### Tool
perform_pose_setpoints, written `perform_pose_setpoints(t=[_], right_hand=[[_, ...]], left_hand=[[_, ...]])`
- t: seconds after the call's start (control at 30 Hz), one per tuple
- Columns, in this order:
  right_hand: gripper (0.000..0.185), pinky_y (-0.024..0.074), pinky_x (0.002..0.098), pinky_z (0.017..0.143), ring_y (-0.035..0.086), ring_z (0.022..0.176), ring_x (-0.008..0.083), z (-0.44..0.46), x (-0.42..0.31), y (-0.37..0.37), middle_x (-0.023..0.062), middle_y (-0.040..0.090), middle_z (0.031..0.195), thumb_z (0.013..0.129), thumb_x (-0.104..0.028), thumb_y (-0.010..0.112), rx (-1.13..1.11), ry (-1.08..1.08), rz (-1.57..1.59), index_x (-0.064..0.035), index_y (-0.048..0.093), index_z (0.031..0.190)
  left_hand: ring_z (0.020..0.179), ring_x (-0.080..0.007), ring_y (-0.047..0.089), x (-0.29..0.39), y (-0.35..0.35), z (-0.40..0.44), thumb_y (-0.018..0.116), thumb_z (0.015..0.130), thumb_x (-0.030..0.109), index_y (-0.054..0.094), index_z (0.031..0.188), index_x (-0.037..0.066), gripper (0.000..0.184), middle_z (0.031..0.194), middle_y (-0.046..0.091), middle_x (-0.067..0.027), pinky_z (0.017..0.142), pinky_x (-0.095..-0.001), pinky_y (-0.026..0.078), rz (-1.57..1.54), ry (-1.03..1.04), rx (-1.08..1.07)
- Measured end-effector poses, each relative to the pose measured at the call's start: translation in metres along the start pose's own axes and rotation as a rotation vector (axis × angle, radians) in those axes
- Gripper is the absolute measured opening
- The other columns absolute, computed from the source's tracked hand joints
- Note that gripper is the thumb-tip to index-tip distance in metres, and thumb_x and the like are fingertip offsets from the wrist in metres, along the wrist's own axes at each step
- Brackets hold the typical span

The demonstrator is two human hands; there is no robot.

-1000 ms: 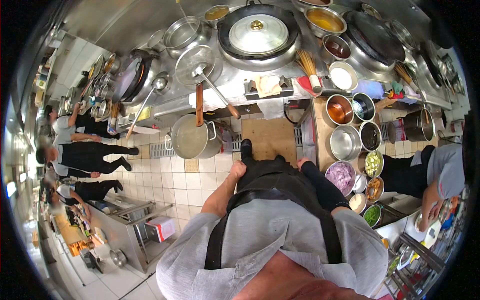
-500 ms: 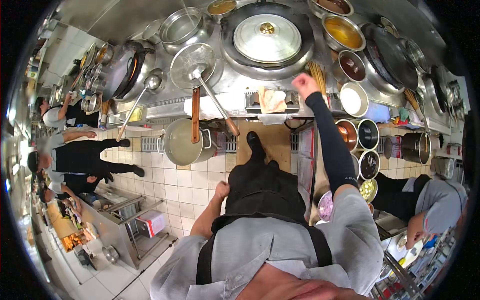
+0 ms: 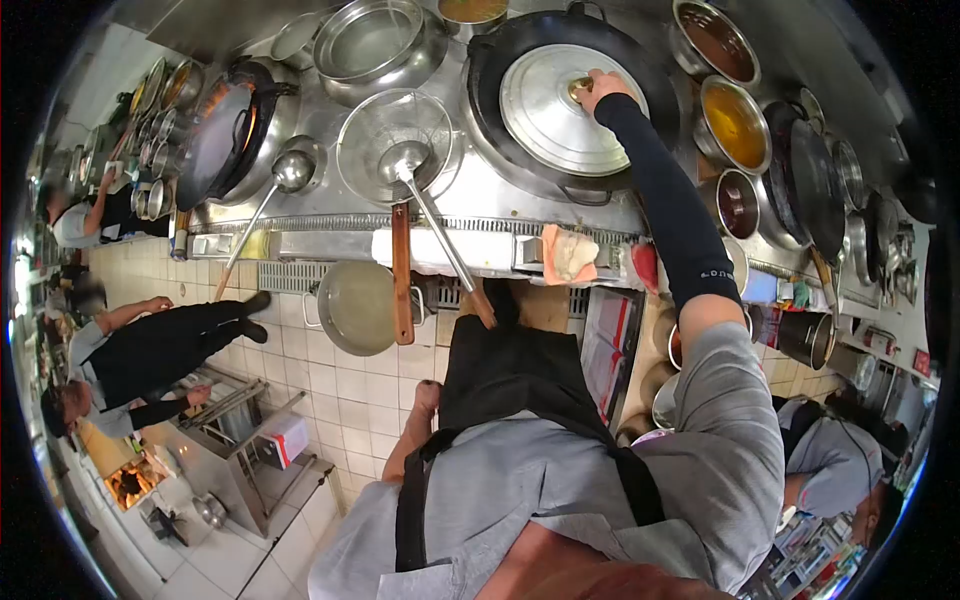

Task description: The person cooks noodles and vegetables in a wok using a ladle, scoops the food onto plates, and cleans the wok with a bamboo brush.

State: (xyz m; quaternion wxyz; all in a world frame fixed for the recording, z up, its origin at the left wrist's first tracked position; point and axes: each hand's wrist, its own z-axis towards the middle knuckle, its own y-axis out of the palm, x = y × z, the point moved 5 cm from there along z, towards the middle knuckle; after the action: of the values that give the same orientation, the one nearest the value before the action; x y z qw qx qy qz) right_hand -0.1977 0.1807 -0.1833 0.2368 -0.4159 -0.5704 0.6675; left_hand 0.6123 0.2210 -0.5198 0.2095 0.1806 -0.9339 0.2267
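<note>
Atop the wok (image 3: 487,85), the lid (image 3: 550,125) looks stiff, lightish, best held by the knob (image 3: 579,90) the right fingers (image 3: 597,84) clamp (left hand (image 3: 428,393) unclear).

open room over counter (image 3: 512,196) before the wok (image 3: 488,90), ladle handle (image 3: 440,235) jutting past the edge, bowls (image 3: 738,203) apparently close beside sleeve (image 3: 661,185)

The right grip (image 3: 606,90) has risen from the frame's middle; now it holds the lid (image 3: 550,125)'s knob (image 3: 579,91), upper centre.
</note>
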Motion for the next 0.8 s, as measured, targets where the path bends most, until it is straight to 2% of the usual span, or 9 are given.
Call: perform_pose_setpoints(t=[0.1,0.17,0.27,0.37,0.5,0.63,0.7,0.77,0.8], right_hand=[[0.044,0.0543,0.0455,0.094,0.066,0.107,0.0393,0.024,-0.002,0.015,0.0278,0.058,0.125,0.086,-0.031,0.066,-0.107,0.033,-0.127,-0.0032,0.068,0.120],[0.043,0.0543,0.0452,0.094,0.066,0.107,0.0390,0.032,-0.003,0.019,0.0281,0.061,0.123,0.086,-0.031,0.065,-0.141,0.001,-0.164,-0.0019,0.068,0.118],[0.044,0.0541,0.0450,0.094,0.066,0.108,0.0385,0.036,-0.002,0.022,0.0281,0.064,0.120,0.086,-0.031,0.064,-0.223,-0.050,-0.176,-0.0003,0.068,0.117],[0.046,0.0540,0.0450,0.094,0.066,0.107,0.0383,0.040,-0.006,0.011,0.0275,0.067,0.116,0.085,-0.032,0.063,-0.225,-0.099,-0.244,0.0004,0.068,0.117],[0.051,0.0540,0.0453,0.092,0.068,0.101,0.0388,0.060,0.016,-0.076,0.0233,0.070,0.110,0.084,-0.047,0.061,-0.030,-0.092,-0.239,-0.0048,0.073,0.111],[0.055,0.0556,0.0438,0.084,0.071,0.092,0.0315,0.086,0.128,-0.172,0.0147,0.074,0.102,0.084,-0.053,0.064,0.233,-0.131,0.123,-0.0101,0.073,0.116],[0.049,0.0555,0.0325,0.062,0.066,0.064,0.0123,0.074,0.176,-0.201,0.0075,0.071,0.080,0.091,-0.045,0.066,0.164,0.073,0.549,-0.0058,0.071,0.120],[0.050,0.0526,0.0256,0.056,0.064,0.064,0.0113,0.051,0.199,-0.223,0.0086,0.069,0.079,0.093,-0.034,0.069,0.185,0.229,0.834,0.0012,0.062,0.128],[0.051,0.0535,0.0263,0.057,0.064,0.065,0.0122,0.044,0.207,-0.226,0.0096,0.070,0.081,0.093,-0.033,0.068,0.212,0.209,0.963,0.0026,0.060,0.129]], left_hand=[[0.055,-0.0194,0.057,0.041,-0.012,0.013,0.052,0.087,0.012,0.062,0.082,-0.003,0.019,0.068,0.061,-0.0101,0.046,-0.0325,0.042,-0.176,0.070,-0.084],[0.050,-0.0170,0.052,0.041,-0.012,0.031,0.050,0.090,0.011,0.057,0.076,0.002,0.019,0.062,0.054,-0.0062,0.043,-0.0299,0.039,-0.732,-0.131,-0.115],[0.048,-0.0168,0.051,0.114,-0.035,0.007,0.047,0.094,0.011,0.051,0.076,0.006,0.019,0.059,0.050,-0.0044,0.041,-0.0293,0.039,-0.456,-0.205,0.018],[0.053,-0.0176,0.053,0.097,-0.042,0.036,0.046,0.089,0.003,0.052,0.089,0.001,0.006,0.065,0.053,-0.0065,0.045,-0.0309,0.042,-0.486,-0.170,-0.051],[0.049,-0.0120,0.045,0.135,-0.049,0.020,0.047,0.088,0.004,0.047,0.068,0.012,0.022,0.060,0.047,-0.0009,0.042,-0.0276,0.033,-0.501,-0.137,-0.014],[0.050,-0.0121,0.048,0.130,-0.039,0.020,0.048,0.091,0.008,0.050,0.071,0.011,0.020,0.063,0.052,-0.0019,0.043,-0.0268,0.033,-0.479,-0.107,0.012],[0.052,-0.0155,0.051,0.135,-0.029,0.007,0.048,0.090,0.009,0.058,0.095,0.002,0.013,0.073,0.059,-0.0080,0.043,-0.0285,0.038,-0.428,-0.160,0.059],[0.053,-0.0170,0.053,0.133,-0.018,-0.007,0.048,0.089,0.009,0.057,0.106,-0.003,0.023,0.077,0.061,-0.0111,0.044,-0.0295,0.040,-0.440,-0.165,0.069],[0.051,-0.0174,0.053,0.136,-0.013,-0.017,0.049,0.088,0.006,0.059,0.083,0.002,0.012,0.068,0.060,-0.0093,0.041,-0.0305,0.039,-0.456,-0.127,0.077]])
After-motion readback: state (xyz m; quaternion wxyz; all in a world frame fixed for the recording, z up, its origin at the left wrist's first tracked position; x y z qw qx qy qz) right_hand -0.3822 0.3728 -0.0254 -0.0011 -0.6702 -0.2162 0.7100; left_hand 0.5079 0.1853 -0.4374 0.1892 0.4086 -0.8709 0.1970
